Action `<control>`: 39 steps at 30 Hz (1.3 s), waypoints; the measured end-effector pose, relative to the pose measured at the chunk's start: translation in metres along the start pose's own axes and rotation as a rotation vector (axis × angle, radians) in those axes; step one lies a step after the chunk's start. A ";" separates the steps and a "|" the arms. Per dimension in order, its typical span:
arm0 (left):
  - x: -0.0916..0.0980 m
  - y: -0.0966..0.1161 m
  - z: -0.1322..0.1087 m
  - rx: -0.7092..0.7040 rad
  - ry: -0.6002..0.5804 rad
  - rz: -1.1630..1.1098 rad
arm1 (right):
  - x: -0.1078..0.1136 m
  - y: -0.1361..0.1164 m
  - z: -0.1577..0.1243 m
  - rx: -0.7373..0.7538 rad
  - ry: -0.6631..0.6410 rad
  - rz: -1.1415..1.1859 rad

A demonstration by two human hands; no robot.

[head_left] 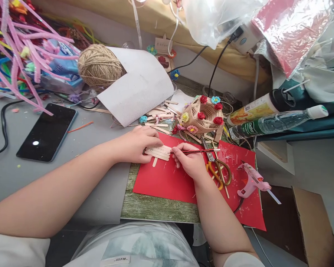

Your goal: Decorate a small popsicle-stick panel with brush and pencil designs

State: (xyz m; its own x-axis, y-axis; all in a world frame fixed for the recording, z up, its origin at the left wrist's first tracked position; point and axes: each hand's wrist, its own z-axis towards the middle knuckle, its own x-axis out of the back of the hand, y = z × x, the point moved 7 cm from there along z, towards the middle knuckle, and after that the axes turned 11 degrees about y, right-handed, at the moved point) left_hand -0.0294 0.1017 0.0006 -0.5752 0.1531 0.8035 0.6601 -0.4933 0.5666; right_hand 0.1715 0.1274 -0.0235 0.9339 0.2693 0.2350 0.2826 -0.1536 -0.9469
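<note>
Several popsicle sticks lie side by side as a small panel [159, 152] over the red sheet [167, 181], with one stick end poking out below. My left hand [140, 144] grips the panel at its left side, fingers bent over it. In my right hand [187, 157] is a red and black pencil [196, 151], pinched near its tip, which meets the panel's right edge. Scissors with orange-brown handles [222, 172] lie just right of that hand. Behind both hands stands a twine-wrapped basket [202, 115] trimmed with red, blue, yellow and pink flowers.
A pink glue gun [250, 180] rests on the right red sheet. Loose popsicle sticks [160, 113], a twine ball [100, 66] and a curled white sheet [141, 85] lie at the back. A phone [46, 132] is at left, a plastic bottle [275, 123] at right.
</note>
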 end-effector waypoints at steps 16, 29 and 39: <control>0.001 -0.001 0.001 0.026 -0.001 0.007 | -0.007 0.002 -0.004 0.019 0.017 -0.064; 0.000 -0.001 0.002 0.019 -0.010 0.003 | -0.011 -0.003 -0.003 0.074 -0.016 -0.170; 0.000 0.000 0.002 0.022 -0.003 0.002 | -0.011 -0.001 -0.002 0.072 -0.015 -0.187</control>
State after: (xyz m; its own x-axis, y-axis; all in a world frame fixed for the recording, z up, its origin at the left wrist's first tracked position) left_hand -0.0288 0.1032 0.0013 -0.5720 0.1548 0.8055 0.6721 -0.4744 0.5685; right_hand 0.1611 0.1223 -0.0247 0.8631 0.3006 0.4058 0.4340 -0.0309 -0.9004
